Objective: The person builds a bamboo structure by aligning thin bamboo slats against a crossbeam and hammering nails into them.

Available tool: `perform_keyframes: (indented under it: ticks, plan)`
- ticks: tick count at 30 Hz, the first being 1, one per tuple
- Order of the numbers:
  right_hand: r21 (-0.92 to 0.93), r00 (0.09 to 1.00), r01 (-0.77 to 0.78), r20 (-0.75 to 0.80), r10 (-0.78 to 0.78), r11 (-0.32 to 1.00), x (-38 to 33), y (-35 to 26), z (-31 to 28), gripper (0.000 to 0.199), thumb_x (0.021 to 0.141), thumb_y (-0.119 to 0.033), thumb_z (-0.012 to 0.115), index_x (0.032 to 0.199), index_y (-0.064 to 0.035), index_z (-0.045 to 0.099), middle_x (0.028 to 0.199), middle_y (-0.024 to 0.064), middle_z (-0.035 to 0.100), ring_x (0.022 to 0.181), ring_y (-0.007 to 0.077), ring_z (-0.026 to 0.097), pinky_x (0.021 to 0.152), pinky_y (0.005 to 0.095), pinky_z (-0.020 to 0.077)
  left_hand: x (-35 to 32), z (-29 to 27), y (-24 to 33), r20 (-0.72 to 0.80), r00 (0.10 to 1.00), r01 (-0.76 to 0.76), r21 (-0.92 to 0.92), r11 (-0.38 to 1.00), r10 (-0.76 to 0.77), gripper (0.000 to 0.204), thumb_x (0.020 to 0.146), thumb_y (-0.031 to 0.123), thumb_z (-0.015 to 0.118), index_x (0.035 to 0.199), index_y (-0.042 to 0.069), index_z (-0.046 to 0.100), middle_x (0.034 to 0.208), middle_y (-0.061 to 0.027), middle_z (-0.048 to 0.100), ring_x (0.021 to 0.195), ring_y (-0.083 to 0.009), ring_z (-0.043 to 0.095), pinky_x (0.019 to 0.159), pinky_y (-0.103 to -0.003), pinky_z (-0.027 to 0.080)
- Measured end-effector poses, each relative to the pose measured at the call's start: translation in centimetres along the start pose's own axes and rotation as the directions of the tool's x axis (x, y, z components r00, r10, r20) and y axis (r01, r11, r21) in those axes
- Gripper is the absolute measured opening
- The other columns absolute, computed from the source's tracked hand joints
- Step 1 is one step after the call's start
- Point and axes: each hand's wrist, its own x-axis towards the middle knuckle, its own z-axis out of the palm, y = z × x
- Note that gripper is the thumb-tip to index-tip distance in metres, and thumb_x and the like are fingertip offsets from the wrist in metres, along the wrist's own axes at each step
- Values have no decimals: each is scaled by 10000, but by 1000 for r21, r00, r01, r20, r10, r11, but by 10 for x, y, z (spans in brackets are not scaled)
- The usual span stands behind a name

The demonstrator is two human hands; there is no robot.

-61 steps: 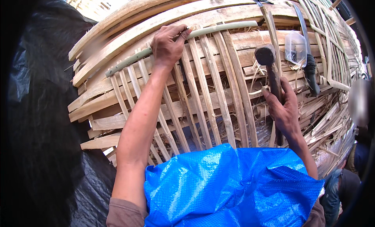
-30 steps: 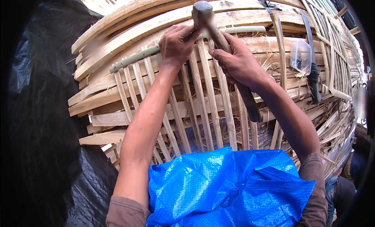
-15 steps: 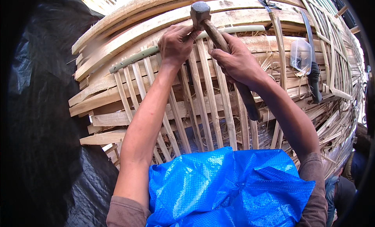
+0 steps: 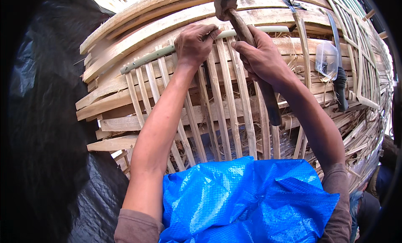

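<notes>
Hammer [image 4: 239, 25] held slantwise over the green strip [image 4: 150, 58] crossing the wooden slats [image 4: 245, 113]: from afar I judge it head-heavy and rigid, best held mid-handle, where the right hand [image 4: 264, 56] grasps it, the left hand's [image 4: 194, 44] fingertips bunching at the strip, contents hidden.

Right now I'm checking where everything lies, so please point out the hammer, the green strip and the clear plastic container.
Hammer [image 4: 241, 27], head view: on the handle, just below its head.
Green strip [image 4: 149, 58], head view: on its left-hand stretch.
Clear plastic container [image 4: 327, 58], head view: on its middle.
</notes>
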Motion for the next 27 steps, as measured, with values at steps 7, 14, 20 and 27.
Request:
perform_keyframes:
  ticks: [7,14,20,27]
  plan:
    - [-4,1000,20,0,-20,1000,-4,0,-9,238,984,-204,603,1099,-13,522,667,-13,500,496,64,501,405,245,443,1,0,1,-7,1000,-11,43,999,11,174,855,317,783,920,156,796,920,-11,773,882,-201,719,774,-343,557]
    - [14,996,-50,-68,51,999,-3,15,-15,240,993,-168,597,1140,5,518,694,-6,498,472,62,473,391,240,425,0,-1,3,-9,1000,-10,55,998,11,211,870,323,773,936,123,789,912,-52,765,864,-213,707,761,-346,544]
    - [18,998,-61,-28,62,998,-3,24,-16,253,989,-185,601,1133,5,516,693,0,502,465,68,482,392,245,417,1,0,1,-31,996,-75,112,991,79,231,874,323,771,926,99,781,876,-70,756,832,-224,698,767,-360,519]
    - [17,998,-68,-19,68,998,-6,37,-16,271,976,-188,609,1130,11,508,692,11,508,474,81,495,396,261,423,-1,-3,4,-20,999,-32,195,980,36,223,868,375,763,939,166,795,897,4,769,993,-179,667,986,-370,392]
